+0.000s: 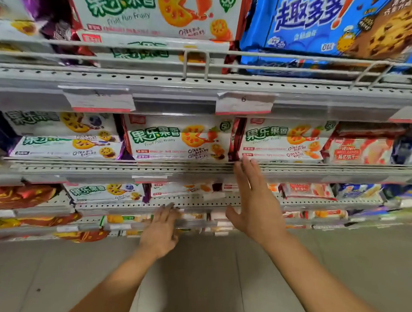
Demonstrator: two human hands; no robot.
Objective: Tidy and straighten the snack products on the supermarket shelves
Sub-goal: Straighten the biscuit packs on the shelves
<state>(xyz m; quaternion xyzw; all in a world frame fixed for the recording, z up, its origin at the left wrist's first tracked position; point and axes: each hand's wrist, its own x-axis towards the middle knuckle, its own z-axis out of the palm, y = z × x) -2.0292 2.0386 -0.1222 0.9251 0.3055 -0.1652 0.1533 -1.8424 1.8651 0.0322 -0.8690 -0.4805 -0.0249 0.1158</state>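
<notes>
From the head camera, grey metal supermarket shelves with perforated edges and wire front rails fill the upper view, above a pale tiled floor; on the second tier, white flat biscuit packets with green lettering and a strawberry picture lie stacked at the centre, a like stack of white strawberry biscuit packets sits just beside them to the right, and white packets with a blueberry picture and purple ends are stacked to the left; a red and white wafer packet lies further right on the same tier; the top tier holds a large white fruit biscuit packet beside a blue chocolate-chip cookie packet, both behind the wire rail; white paper price labels with red lower edges hang in the clear strip along the top shelf's front; the right hand is raised with fingers straight and spread, holding nothing, its fingertips at the lower left corner of the right-hand strawberry stack, though actual contact cannot be told through the blur; the left hand is lower, fingers extended and loose, grasping nothing, its fingertips at the front edge of a lower shelf; red and gold foil packets lie on the lower tiers at far left.
</notes>
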